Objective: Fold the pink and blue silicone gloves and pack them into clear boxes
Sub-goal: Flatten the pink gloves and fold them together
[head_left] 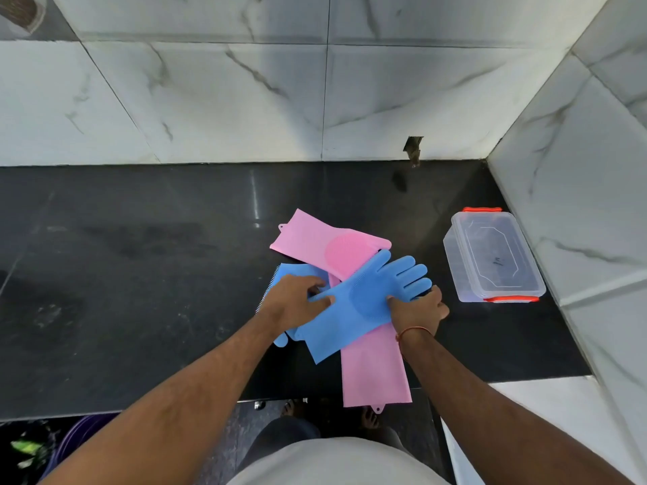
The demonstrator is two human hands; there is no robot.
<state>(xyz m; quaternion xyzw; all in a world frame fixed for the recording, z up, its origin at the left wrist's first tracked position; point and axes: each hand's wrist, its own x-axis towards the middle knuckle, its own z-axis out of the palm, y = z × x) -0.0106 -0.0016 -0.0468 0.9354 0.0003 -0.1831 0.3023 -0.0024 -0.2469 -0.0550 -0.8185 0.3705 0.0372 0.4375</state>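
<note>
A blue silicone glove (364, 295) lies diagonally on top of the pile, fingers pointing up right. My left hand (294, 302) presses on its wrist part with fingers spread. My right hand (418, 311) holds its palm edge near the fingers. A second blue glove (297, 273) lies partly hidden under my left hand. One pink glove (329, 241) lies behind, and another pink glove (374, 369) reaches to the counter's front edge. Clear boxes with orange clips (493, 257) sit stacked and closed at the right.
The black stone counter (140, 274) stretches out to the left. Marble-tiled walls (245, 99) close the back and the right side. A purple tub (84, 439) sits on the floor below the counter edge at the left.
</note>
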